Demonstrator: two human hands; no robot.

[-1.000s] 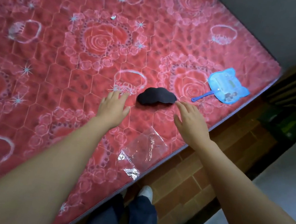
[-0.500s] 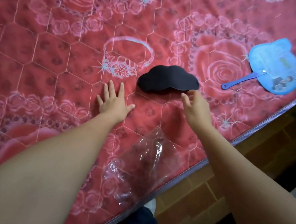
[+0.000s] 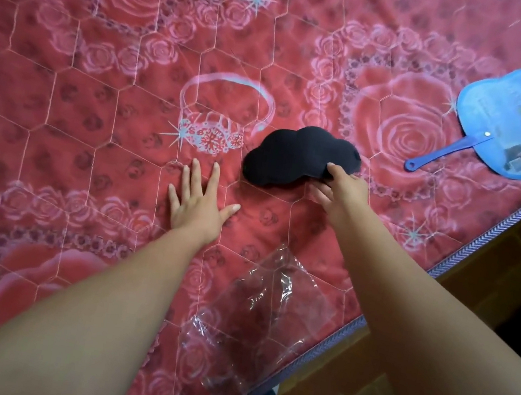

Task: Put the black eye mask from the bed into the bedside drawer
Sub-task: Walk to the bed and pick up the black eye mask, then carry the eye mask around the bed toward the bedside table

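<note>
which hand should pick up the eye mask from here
The right hand. Its fingers are already on the near right edge of the black eye mask and seem to be closing on it. The left hand lies flat on the bed cover, beside the mask and not touching it.

Your bed (image 3: 102,110) is red, quilted in hexagons with pink roses. The mask (image 3: 292,158) at your right hand (image 3: 341,196) is plain black; the fan (image 3: 515,128) beyond is blue.

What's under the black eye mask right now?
The black eye mask lies on the red quilted bed cover. The right hand has its thumb on the near edge, fingers tucked beneath. Whatever else sits under the mask is covered.
</note>
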